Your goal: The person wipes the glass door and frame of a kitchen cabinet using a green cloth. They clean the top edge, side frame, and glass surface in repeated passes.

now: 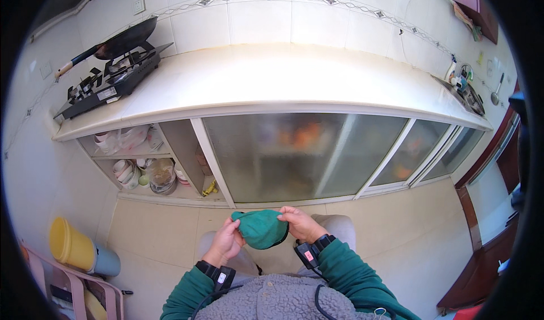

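Observation:
Above my lap, a green piece of cloth with a dark edge along its lower right is stretched between both hands. It looks like a small cap or a pouch; I cannot tell which. My left hand pinches its left side, thumb on top. At its upper right corner, my right hand grips the rim between thumb and fingers. Each wrist wears a black strap with a small box. Green sleeves and a grey fleece front show below.
Ahead runs a long white counter over frosted sliding doors. A black wok rests on a gas stove at left. Bowls fill the open shelves. A yellow bucket and pink rack stand lower left.

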Demonstrator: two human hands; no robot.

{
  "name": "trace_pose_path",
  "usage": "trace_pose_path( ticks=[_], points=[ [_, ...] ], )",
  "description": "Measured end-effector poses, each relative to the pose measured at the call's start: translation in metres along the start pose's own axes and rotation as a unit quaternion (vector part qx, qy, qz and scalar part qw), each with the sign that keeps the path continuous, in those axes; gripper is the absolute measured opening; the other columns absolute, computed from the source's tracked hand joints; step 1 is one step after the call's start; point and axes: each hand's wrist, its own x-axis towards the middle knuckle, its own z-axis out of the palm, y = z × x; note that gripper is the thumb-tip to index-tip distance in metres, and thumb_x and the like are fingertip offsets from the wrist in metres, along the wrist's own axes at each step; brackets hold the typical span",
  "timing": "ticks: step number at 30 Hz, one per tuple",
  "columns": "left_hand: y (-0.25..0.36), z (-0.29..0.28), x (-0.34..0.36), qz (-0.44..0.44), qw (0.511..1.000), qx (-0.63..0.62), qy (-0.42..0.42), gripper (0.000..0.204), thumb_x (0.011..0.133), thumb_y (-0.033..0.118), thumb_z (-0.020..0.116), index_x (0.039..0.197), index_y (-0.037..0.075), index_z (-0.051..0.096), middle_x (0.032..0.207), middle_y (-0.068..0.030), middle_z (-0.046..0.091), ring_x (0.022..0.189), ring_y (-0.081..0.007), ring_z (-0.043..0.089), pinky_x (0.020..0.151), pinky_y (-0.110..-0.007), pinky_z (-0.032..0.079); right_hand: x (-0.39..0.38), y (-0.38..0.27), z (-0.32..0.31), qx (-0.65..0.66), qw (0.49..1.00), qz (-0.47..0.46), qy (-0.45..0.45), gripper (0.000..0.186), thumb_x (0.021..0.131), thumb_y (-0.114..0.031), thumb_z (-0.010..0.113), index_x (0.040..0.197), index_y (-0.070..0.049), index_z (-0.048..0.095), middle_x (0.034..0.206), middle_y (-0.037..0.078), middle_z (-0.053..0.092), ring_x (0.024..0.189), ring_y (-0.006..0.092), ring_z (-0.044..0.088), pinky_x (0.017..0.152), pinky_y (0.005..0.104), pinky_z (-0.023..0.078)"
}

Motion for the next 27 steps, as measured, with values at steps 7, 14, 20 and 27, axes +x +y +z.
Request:
trace_pose_path(
  ticks=[7,14,20,27],
  points=[
    [-0.006,0.004,0.008,-0.008,1.000,-0.002,0.009,0.025,0.099,0.016,0.041,0.123,0.011,0.046,0.126,-0.0090,0.054,0.117,-0.0261,0.053,0.095,-0.046,0.046,0.001,0.002,-0.014,0.005,1.000,0.021,-0.008,0.006,0.088,-0.011,0.063,0.091,-0.008,0.059,0.085,-0.002,0.061,0.079,0.0095,0.055,0.075,0.0249,0.043],
    [-0.011,0.004,0.016,-0.013,1.000,0.011,0.025,0.026,0.099,0.017,0.042,0.124,0.010,0.046,0.127,-0.0092,0.053,0.117,-0.0263,0.053,0.096,-0.047,0.046,0.002,0.002,-0.021,-0.003,1.000,0.029,-0.003,0.009,0.089,-0.013,0.063,0.094,-0.007,0.059,0.086,-0.001,0.061,0.080,0.0095,0.055,0.076,0.0247,0.044],
    [-0.016,0.002,0.022,-0.014,0.999,0.016,0.032,0.030,0.099,0.018,0.041,0.127,0.008,0.044,0.131,-0.0121,0.052,0.120,-0.0293,0.053,0.097,-0.050,0.046,0.002,0.001,-0.025,0.006,0.999,0.033,-0.001,0.009,0.089,-0.013,0.063,0.095,-0.007,0.060,0.086,-0.001,0.061,0.081,0.0094,0.056,0.076,0.0249,0.045],
    [-0.014,0.002,0.022,-0.019,0.999,0.007,0.038,0.026,0.099,0.017,0.041,0.124,0.010,0.045,0.127,-0.0096,0.053,0.117,-0.0268,0.053,0.095,-0.047,0.046,0.005,0.002,-0.023,-0.002,0.999,0.038,0.003,0.010,0.090,-0.014,0.063,0.096,-0.007,0.059,0.087,-0.001,0.061,0.081,0.0092,0.055,0.077,0.0252,0.045]
  ],
)
